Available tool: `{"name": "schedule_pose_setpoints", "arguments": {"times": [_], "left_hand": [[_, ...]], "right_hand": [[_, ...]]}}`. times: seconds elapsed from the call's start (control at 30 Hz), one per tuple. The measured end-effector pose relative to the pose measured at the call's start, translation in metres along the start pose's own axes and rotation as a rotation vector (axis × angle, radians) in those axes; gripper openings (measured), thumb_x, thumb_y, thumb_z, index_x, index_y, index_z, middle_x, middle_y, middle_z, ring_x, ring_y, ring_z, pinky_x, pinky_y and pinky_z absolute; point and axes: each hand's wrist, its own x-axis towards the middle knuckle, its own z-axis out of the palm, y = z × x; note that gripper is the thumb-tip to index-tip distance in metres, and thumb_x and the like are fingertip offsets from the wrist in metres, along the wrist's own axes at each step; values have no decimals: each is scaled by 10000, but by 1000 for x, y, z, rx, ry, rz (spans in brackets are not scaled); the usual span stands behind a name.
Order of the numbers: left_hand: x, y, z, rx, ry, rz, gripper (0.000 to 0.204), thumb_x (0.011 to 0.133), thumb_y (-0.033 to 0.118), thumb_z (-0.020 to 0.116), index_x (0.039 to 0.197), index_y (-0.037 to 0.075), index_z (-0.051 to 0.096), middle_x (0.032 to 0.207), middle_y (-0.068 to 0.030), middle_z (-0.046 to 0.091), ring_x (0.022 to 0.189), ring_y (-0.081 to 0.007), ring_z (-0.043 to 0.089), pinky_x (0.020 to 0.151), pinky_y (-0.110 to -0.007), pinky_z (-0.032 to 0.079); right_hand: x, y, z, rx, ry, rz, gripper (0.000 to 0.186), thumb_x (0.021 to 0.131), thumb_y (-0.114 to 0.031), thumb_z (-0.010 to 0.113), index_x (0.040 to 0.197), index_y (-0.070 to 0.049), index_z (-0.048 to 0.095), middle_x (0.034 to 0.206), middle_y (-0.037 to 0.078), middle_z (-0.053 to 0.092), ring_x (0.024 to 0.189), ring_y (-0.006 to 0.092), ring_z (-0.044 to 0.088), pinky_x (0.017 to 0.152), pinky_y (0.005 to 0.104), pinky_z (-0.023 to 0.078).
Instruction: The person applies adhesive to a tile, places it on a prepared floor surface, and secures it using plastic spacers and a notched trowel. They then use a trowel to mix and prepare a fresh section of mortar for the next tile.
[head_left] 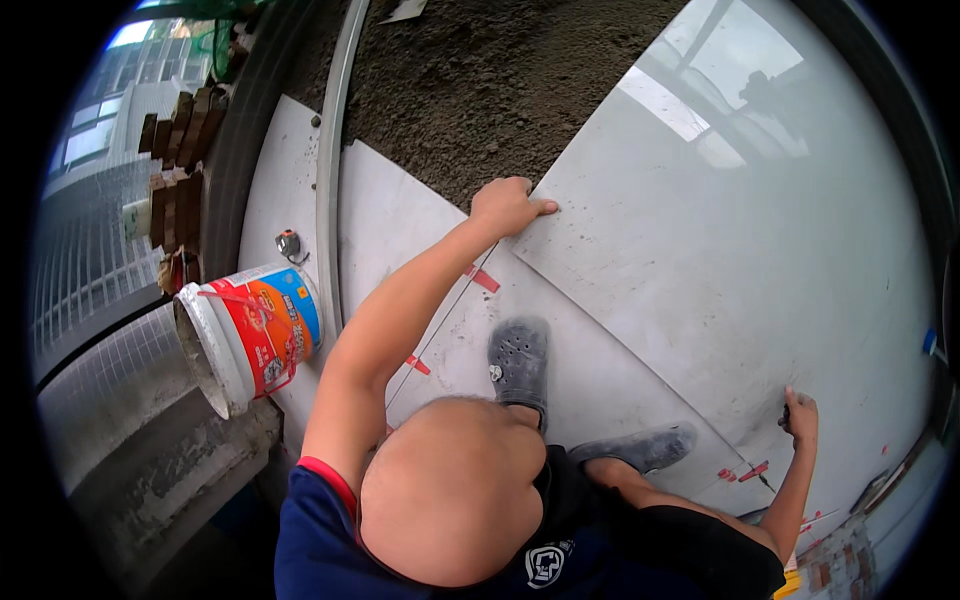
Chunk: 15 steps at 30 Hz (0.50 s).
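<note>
A large glossy white floor tile [700, 250] spans the right side, its left corner beside rough grey-brown mortar [480, 90]. My left hand [510, 207] is closed on that corner, its thumb over the top face and its fingers partly hidden. At lower right, my right hand [801, 416] is closed near the tile's near part, around a small dark object [784, 414] whose kind I cannot make out. Under my feet lie other white tiles [400, 220], meeting the large one along a dark joint. Red levelling wedges [484, 279] sit along the joints.
A white bucket [250, 335] with a red and blue label leans at left. Close to it are a tape measure [288, 243] and a long metal straightedge [330, 170]. Stacked bricks [180, 170] stand by the window. My grey clogs [520, 365] rest on the tiles.
</note>
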Motion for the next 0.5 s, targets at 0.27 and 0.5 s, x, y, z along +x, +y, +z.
{"name": "schedule_pose_setpoints", "arguments": {"times": [0.27, 0.5], "left_hand": [[-1, 19, -20, 193, -23, 118, 617, 764, 632, 654, 920, 41, 733, 916, -156, 706, 903, -306, 681, 741, -402, 544], [-13, -8, -11, 141, 46, 128, 635, 733, 669, 649, 866, 56, 748, 864, -124, 717, 858, -290, 694, 711, -388, 543]], "right_hand": [[-43, -121, -11, -404, -55, -274, 481, 905, -376, 652, 650, -35, 428, 557, 28, 443, 428, 132, 457, 413, 303, 425], [-74, -116, -13, -390, 8, -256, 462, 900, -384, 655, 652, -43, 465, 553, 28, 471, 426, 130, 479, 399, 304, 408]]}}
